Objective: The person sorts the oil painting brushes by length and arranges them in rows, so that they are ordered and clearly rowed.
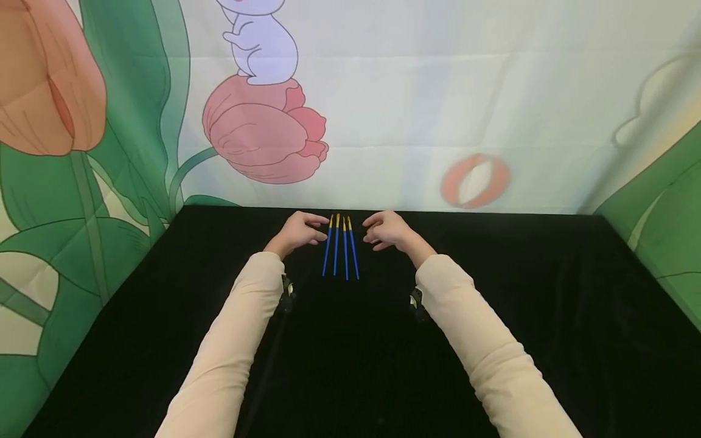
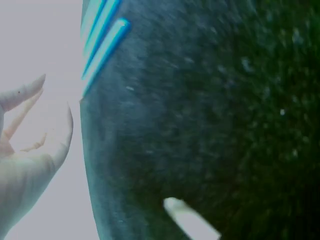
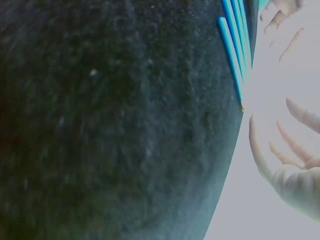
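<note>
Several paintbrushes (image 1: 346, 252) with blue handles and yellow-and-brown heads lie side by side near the far edge of the black table, heads pointing away. My left hand (image 1: 298, 232) is just left of them, fingers loosely bent, its fingertips close to the leftmost brush; whether they touch it I cannot tell. To the right, my right hand (image 1: 390, 231) hovers a short gap from the rightmost brush, fingers loosely curved around nothing. Blue handle ends (image 2: 107, 50) show in the left wrist view, and handles (image 3: 232, 55) appear in the right wrist view too.
Black cloth covers the table (image 1: 350, 365). Behind its far edge hangs a pale printed backdrop (image 1: 383, 121) with tulips and a white animal. A blurred white stick-like thing (image 2: 192, 220) shows low in the left wrist view.
</note>
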A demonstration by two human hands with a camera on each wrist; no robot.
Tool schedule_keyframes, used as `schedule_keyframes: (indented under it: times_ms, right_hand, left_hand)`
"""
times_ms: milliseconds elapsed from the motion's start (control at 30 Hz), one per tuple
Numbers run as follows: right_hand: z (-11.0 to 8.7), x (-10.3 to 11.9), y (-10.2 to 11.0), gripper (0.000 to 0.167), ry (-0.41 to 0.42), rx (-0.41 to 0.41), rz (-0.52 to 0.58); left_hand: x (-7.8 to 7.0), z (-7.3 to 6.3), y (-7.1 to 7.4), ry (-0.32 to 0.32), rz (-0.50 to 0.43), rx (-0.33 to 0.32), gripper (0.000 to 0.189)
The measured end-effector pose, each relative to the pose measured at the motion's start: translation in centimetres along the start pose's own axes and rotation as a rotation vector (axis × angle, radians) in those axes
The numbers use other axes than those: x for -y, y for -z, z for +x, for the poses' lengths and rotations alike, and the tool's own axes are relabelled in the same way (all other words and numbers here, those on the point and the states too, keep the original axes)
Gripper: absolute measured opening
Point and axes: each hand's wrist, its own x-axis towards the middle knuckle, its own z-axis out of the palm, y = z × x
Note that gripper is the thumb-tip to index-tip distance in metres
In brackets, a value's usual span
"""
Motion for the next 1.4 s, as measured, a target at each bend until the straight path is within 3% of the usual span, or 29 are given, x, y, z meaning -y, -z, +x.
schedule_keyframes:
  times_ms: [133,1000,1200,1400]
  right_hand:
    - [-0.6,0.4,0.4,0.049,0.017,0.014,-0.013]
    - [-5.2,1.3,2.9,0.052,0.137,0.011,-0.079]
    - [-6.6,1.2,2.7,0.052,0.171,0.019,-0.089]
    - [-8.1,1.6,2.7,0.052,0.216,0.005,-0.117]
  left_hand:
    - [-0.5,-0.5,0.6,-0.048,0.032,-0.027,0.045]
    - [-2.4,-4.0,2.1,-0.206,0.080,0.052,0.045]
    - [-2.8,-5.2,2.6,-0.241,0.057,0.083,0.046]
    - [-3.1,-6.7,2.9,-0.301,0.098,0.083,0.047]
